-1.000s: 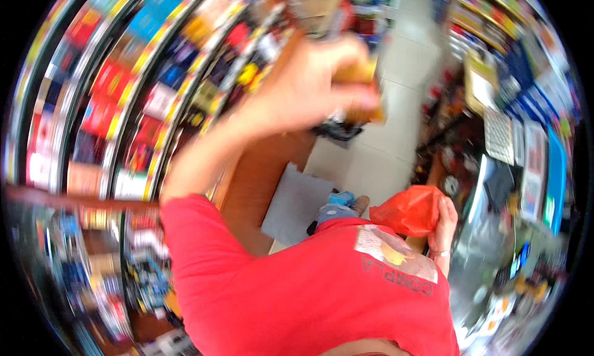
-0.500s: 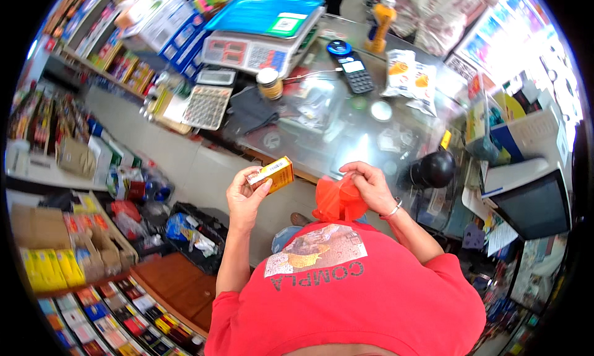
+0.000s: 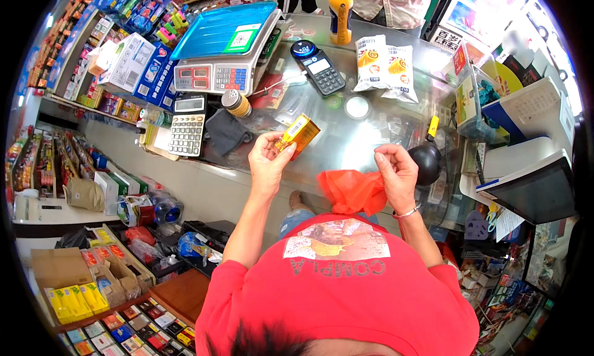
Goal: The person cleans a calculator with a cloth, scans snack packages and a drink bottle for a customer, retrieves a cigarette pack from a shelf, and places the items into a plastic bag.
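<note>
My left hand grips a small yellow-and-gold box, tilted up over the glass counter's front. My right hand is closed on a red plastic bag, which hangs crumpled beside its fingers, just above my red shirt. On the glass counter beyond them lie a dark cloth, a jar with a pale lid, a black card terminal, two white snack packets and an upright orange drink bottle.
A weighing scale, calculator and boxes occupy the counter's left end. A monitor is at right. Bags, cartons and shelves are left and behind. Another person stands across the counter.
I have turned from the shelves toward the counter. My left hand has come down with the box and moved forward; my right hand has moved up and rightward with the bag.
</note>
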A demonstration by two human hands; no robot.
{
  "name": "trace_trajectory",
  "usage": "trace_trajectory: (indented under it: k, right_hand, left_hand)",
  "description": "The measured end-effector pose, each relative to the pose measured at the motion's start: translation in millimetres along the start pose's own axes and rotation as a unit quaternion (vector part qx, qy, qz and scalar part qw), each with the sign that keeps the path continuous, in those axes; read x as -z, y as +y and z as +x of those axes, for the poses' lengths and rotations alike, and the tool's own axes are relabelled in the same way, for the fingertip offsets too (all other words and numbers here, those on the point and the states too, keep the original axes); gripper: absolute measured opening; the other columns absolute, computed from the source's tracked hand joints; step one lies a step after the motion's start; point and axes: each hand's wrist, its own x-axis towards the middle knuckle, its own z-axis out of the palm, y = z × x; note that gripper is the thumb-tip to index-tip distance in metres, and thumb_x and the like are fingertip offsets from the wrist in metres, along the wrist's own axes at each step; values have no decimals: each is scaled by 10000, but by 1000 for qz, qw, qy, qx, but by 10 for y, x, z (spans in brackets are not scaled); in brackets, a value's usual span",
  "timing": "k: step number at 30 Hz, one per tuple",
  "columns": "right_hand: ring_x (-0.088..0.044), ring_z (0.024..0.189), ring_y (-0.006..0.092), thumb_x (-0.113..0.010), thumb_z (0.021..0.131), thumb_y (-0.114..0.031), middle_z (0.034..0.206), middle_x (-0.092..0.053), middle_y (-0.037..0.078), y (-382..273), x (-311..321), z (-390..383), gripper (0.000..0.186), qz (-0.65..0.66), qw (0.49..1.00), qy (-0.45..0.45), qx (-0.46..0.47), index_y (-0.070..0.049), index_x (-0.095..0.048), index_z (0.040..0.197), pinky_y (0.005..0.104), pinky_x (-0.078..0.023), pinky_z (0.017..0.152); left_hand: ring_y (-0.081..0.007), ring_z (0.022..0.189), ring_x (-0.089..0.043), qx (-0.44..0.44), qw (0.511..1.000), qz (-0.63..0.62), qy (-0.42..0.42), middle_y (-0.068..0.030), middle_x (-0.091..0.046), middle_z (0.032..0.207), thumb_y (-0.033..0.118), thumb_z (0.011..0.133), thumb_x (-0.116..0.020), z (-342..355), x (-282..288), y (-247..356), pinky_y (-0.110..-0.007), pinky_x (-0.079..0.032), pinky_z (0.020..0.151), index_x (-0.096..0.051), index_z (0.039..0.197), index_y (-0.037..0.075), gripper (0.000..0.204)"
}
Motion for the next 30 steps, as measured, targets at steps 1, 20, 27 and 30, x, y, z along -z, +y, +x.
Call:
trace_trajectory:
  k: [1, 20, 27, 30]
  right_hand:
    - [-409, 617, -20, -669, 920, -57, 742, -540, -94, -39, -23, 4, 92, 0, 1000, 9, 14, -13, -634, 993, 161, -332, 545]
    - [-610, 847, 303, -743, 806, -332, 925, -626, 119, 398, -653, -359, 454, -498, 857, 39, 129, -46, -603, 1130, 397, -501, 717]
    - [-591, 910, 324, -745, 775, -212, 1054, -614, 120, 605, -874, -450, 448, -559, 815, 18, 149, -39, -598, 1161, 406, -499, 771]
    - [-598, 913, 327, -706, 793, -135, 1034, -610, 114, 754, -809, -420, 364, -556, 821, 28, 127, -49, -605, 1133, 406, -505, 751]
  left_hand:
    - [-127, 991, -624, 0, 1000, 5, -11, -80, -646, 1081, -54, 822, -706, 51, -12, 14, -266, -494, 911, -571, 1126, -11, 336]
    - [-311, 1105, -602, 239, 923, -271, -130, -173, -610, 1192, 56, 924, -579, 882, 755, -237, -552, -483, 999, -553, 1076, -7, 167]
    - [-305, 1091, -610, 240, 912, -306, -127, -183, -600, 1192, 61, 914, -600, 1007, 850, -183, -539, -502, 974, -526, 1128, -35, 246]
    - [-308, 1077, -616, 268, 892, -337, -139, -191, -600, 1200, 109, 935, -581, 1048, 852, -193, -509, -509, 971, -519, 1184, -50, 302]
